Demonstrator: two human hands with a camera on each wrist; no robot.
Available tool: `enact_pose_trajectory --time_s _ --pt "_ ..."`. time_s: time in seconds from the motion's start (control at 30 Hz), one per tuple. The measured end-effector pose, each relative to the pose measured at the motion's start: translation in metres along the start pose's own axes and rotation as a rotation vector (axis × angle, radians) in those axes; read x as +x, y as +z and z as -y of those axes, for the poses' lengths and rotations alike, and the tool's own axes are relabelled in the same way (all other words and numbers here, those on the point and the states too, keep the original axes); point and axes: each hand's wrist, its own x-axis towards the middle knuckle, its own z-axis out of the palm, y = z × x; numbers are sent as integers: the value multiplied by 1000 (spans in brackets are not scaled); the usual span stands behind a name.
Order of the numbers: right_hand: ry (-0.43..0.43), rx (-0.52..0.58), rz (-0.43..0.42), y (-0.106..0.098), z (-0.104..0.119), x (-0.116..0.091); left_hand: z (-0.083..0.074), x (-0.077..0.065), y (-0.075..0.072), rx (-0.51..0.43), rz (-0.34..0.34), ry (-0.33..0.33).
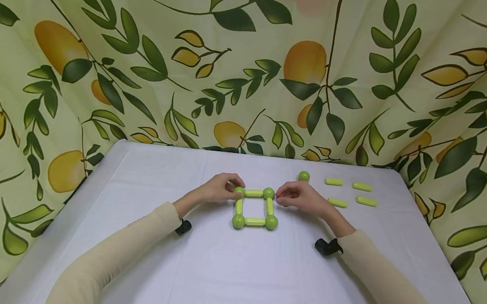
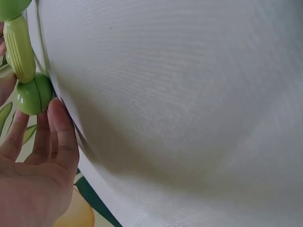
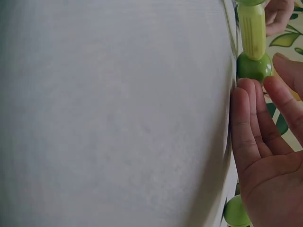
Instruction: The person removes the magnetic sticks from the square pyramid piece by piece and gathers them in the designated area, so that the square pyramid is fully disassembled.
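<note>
A square (image 1: 255,221) of light green sticks with a green ball at each corner lies on the white-covered table. At its far left corner, my left hand (image 1: 218,188) holds the ball (image 2: 34,97) between thumb and fingers. A ribbed stick (image 2: 20,49) joins onto that ball. My right hand (image 1: 302,197) is beside the far right corner, its fairly straight fingertips right at the ball (image 3: 254,66). The thumb of that hand stands a little off the ball in the right wrist view.
Behind the right hand, a loose green ball (image 1: 304,176) lies near the table's back edge. Several loose sticks (image 1: 366,201) are spread to the right of it. A leaf-and-fruit patterned curtain (image 1: 232,83) hangs behind and beside the table (image 1: 232,276).
</note>
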Motion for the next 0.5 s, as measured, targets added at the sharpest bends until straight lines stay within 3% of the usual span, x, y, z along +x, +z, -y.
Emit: enact_pose_trajectory --time_s 0.5 --pt "70 17 2 8 5 -11 1 0 3 -9 16 4"
